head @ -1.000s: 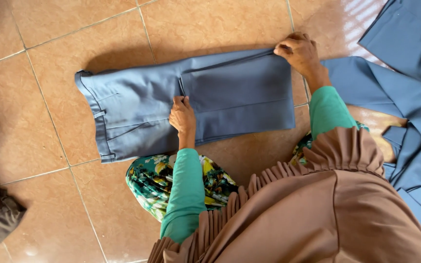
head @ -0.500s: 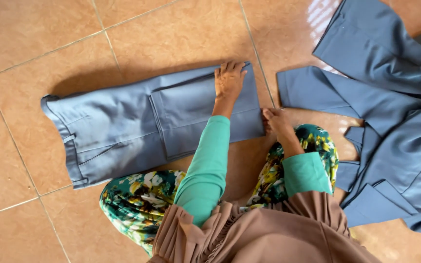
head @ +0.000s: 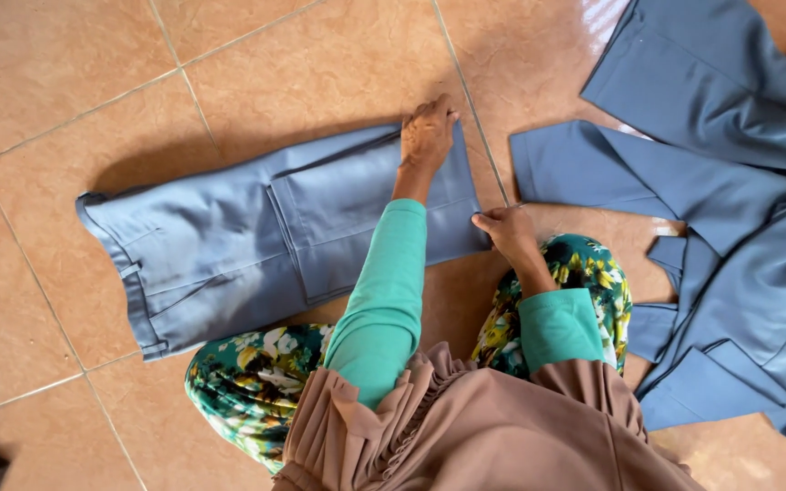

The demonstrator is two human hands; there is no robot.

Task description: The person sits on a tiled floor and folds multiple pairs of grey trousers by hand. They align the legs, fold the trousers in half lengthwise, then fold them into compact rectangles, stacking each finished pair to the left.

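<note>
Orange floor tiles (head: 65, 82) carry a pair of folded blue trousers (head: 229, 241). On the far right corner of the trousers, the left hand (head: 427, 135) presses flat with open fingers. At the near right corner, the right hand (head: 505, 232) pinches the cloth edge. More blue clothes (head: 730, 236) lie in a pile right of the trousers, apart from them.

- Bright, even daylight; colours read clean.
- Glare on the tile floor (head: 593, 18) at the top edge, right of centre.
- The trousers (head: 256, 236) cast a soft shadow on their far side.
- Sharp throughout; no obvious motion blur, little edge distortion.
</note>
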